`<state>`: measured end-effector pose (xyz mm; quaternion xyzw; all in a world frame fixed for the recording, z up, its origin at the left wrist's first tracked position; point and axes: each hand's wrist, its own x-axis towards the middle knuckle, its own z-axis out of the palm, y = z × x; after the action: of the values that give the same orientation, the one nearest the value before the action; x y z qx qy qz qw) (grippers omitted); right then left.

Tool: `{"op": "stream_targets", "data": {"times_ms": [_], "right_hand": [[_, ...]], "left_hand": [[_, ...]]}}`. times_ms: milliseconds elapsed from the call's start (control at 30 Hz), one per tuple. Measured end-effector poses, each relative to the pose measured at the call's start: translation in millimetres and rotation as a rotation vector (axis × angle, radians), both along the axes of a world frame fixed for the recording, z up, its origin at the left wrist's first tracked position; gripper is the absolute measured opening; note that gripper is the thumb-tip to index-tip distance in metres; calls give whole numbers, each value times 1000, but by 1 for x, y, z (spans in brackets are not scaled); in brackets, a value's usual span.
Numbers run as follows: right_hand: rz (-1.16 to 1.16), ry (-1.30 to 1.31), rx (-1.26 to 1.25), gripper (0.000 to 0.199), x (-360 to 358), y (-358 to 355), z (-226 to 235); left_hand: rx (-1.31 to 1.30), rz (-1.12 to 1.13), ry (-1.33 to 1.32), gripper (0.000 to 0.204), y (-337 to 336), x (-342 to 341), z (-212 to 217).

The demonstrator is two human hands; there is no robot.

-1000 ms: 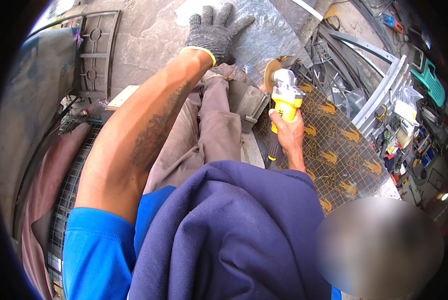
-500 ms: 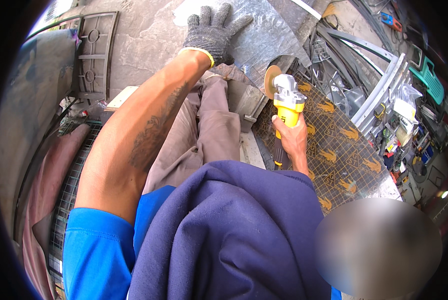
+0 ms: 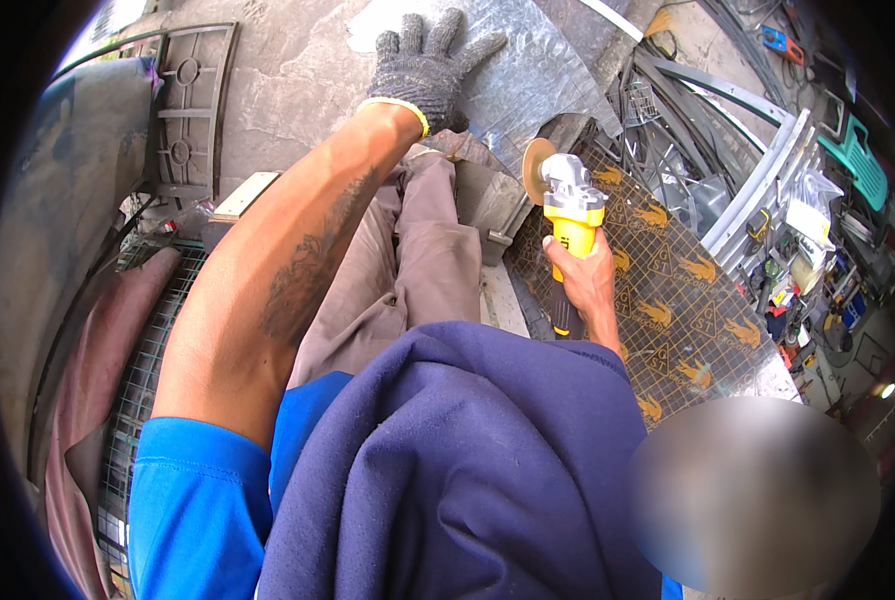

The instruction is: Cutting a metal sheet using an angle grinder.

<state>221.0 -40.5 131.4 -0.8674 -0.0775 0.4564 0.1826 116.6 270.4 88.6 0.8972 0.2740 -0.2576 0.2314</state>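
The right grip (image 3: 590, 275), bare, is curled closed around the yellow body of an angle grinder (image 3: 574, 215), thumb on its left side; the other fingers are largely hidden behind it. Dark lettering runs along the yellow housing, just ahead of the thumb. The grinder's silver head and tan disc (image 3: 538, 170) lie beyond the grip, toward the top, while the dark handle runs back under the palm, its rear end close to the navy cloth (image 3: 448, 450). The disc sits right by the edge of a metal sheet (image 3: 543, 80), though from this angle I can't be sure whether they touch. On that sheet lies the left grip (image 3: 415, 80), in a grey knit glove, palm down with fingers spread wide, holding nothing visible; the sheet runs off the upper edge.

Right of the grinder, a dark board (image 3: 688, 300) carries repeated orange animal emblems, triangles and lettering. Farther out are pale metal bars (image 3: 758, 182) and a jumble of small tools (image 3: 818, 300), hard to tell apart. A blurred oval (image 3: 758, 495) covers the lower right.
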Motion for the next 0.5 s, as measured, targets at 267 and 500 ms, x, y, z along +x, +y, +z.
{"op": "stream_targets", "data": {"times_ms": [267,500], "right_hand": [[-63,-7,-3,58,2,2,-9],[-37,22,19,58,3,-7,-6]], "left_hand": [[-19,5,-27,106,-4,2,-10],[84,13,-70,110,-4,0,-23]]}}
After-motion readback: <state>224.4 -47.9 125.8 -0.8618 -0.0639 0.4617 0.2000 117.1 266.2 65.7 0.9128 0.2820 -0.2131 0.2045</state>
